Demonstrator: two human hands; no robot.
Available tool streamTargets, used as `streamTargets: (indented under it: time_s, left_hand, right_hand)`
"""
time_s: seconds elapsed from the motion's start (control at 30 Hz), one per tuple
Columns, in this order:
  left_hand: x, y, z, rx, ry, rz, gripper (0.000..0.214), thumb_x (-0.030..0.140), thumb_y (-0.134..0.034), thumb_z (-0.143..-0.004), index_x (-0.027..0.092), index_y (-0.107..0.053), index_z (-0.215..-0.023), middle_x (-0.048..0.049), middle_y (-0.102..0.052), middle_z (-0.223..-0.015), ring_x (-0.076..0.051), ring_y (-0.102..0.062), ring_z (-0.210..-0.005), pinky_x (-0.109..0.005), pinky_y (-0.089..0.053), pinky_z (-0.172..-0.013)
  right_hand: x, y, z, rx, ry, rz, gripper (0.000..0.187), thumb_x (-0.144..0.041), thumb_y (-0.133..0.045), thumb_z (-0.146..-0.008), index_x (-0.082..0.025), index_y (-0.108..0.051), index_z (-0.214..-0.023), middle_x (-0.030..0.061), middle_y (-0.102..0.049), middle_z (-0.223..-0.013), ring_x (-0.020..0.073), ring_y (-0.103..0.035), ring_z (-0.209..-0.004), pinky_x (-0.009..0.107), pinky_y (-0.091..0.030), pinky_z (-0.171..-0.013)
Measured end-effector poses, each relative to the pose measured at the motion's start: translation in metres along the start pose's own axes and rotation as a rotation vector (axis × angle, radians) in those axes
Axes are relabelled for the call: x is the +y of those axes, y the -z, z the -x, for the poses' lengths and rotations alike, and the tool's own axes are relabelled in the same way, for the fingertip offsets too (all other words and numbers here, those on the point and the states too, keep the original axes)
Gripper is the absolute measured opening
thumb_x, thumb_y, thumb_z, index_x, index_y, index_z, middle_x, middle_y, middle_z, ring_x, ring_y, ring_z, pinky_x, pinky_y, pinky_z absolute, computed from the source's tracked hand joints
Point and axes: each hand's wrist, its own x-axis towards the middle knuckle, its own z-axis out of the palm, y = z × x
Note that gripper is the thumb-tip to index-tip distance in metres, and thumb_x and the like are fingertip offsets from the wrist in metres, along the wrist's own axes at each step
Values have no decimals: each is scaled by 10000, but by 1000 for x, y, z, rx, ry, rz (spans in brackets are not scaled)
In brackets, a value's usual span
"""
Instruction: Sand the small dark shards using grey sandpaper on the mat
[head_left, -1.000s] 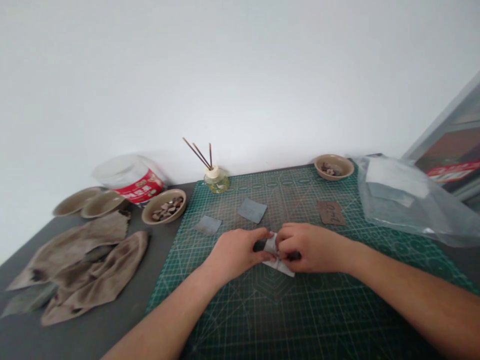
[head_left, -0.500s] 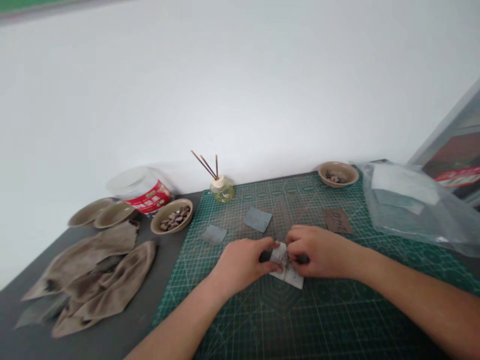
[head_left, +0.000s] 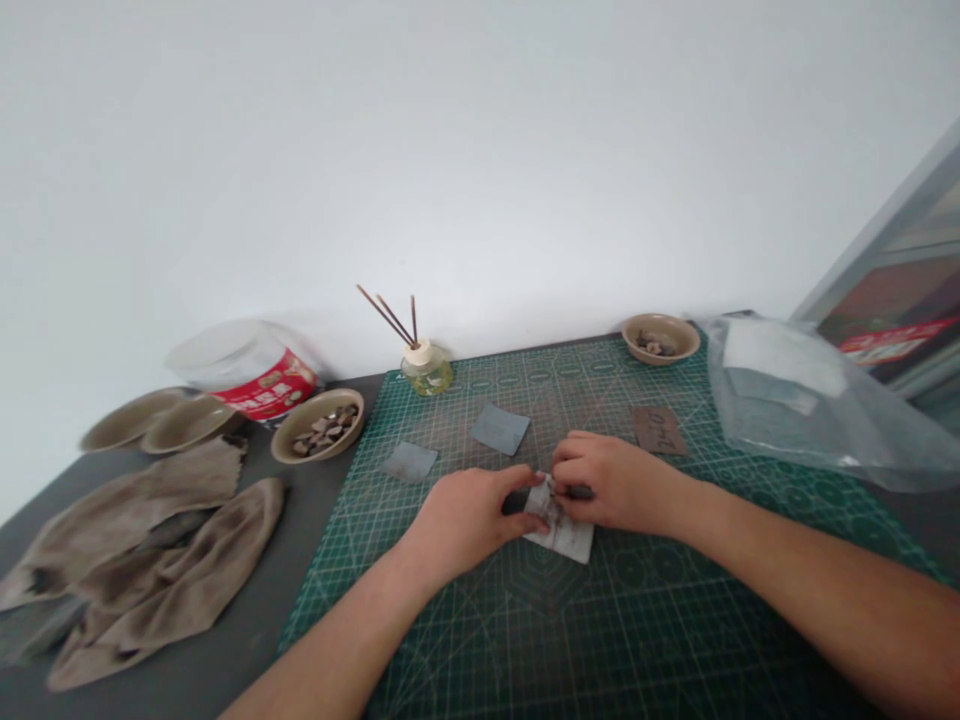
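A small whitish, smudged sheet (head_left: 574, 542) lies on the green cutting mat (head_left: 480, 640) under both hands. My left hand (head_left: 469, 515) grips its left side, index finger at the far edge and thumb on the nearer part. My right hand (head_left: 611, 480) is closed in a pinch over the sheet's upper right, fingertips touching it or just above. Whatever those fingers hold is hidden or too small to name. Beyond the hands lie two grey-blue square pieces, a larger one (head_left: 500, 429) and a smaller one (head_left: 410, 462). A brown piece marked 240 (head_left: 660, 430) is past my right hand.
Left stand a bowl of small stones (head_left: 283, 440), a red-labelled plastic jar (head_left: 232, 365), two more bowls and a crumpled brown cloth (head_left: 172, 590). At the back are a reed diffuser (head_left: 427, 370) and another bowl (head_left: 645, 353). A clear plastic bag (head_left: 780, 420) lies right.
The view has shifted, so everything sits somewhat further left and slightly higher. Both hands stay at the whitish sheet, and my right fingers have moved slightly on it.
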Motion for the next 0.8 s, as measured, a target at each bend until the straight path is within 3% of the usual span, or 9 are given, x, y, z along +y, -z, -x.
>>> streamTargets:
  time_s: [0.17,0.33,0.5,0.63,0.8]
  left_hand:
    - [0,1,0,-2,2,2,444,594,-617,-807,400,-593,-1206,25,-709,-804,-217,-655,-730,-272,-316,-573]
    - [1,0,-1,-7,5,14,446,604,-609,-808,415,-589,-1211,29,-708,-806,-216,-652,-738,-267,-312,-575]
    - [3,2,-2,-26,25,8,446,596,-616,-804,399,-601,-1204,21,-704,-801,-202,-639,-705,-263,-288,-558]
    - [4,3,-3,-28,34,15,444,590,-618,-803,405,-601,-1206,19,-709,-825,-203,-638,-719,-260,-292,-563]
    - [5,3,-3,-25,36,25,468,613,-621,-790,413,-598,-1213,16,-716,-825,-211,-639,-728,-261,-293,-567]
  right_hand:
    - [-1,-1,-2,-3,-13,20,87,-212,-639,-852,-164,-643,-778,50,-627,-906,176,-549,-871,291,-418,-774]
    - [0,3,3,-82,70,-3,91,-204,-678,-800,-190,-636,-721,13,-607,-819,167,-535,-829,288,-404,-773]
    - [2,4,1,-36,27,82,90,-224,-651,-831,-171,-646,-759,37,-603,-821,180,-515,-813,299,-398,-743]
    - [1,7,2,-124,114,8,49,-207,-674,-800,-192,-652,-758,15,-621,-812,175,-518,-821,292,-399,-761]
    - [1,12,3,-102,61,45,72,-215,-655,-814,-177,-648,-754,36,-636,-861,179,-524,-840,302,-394,-752]
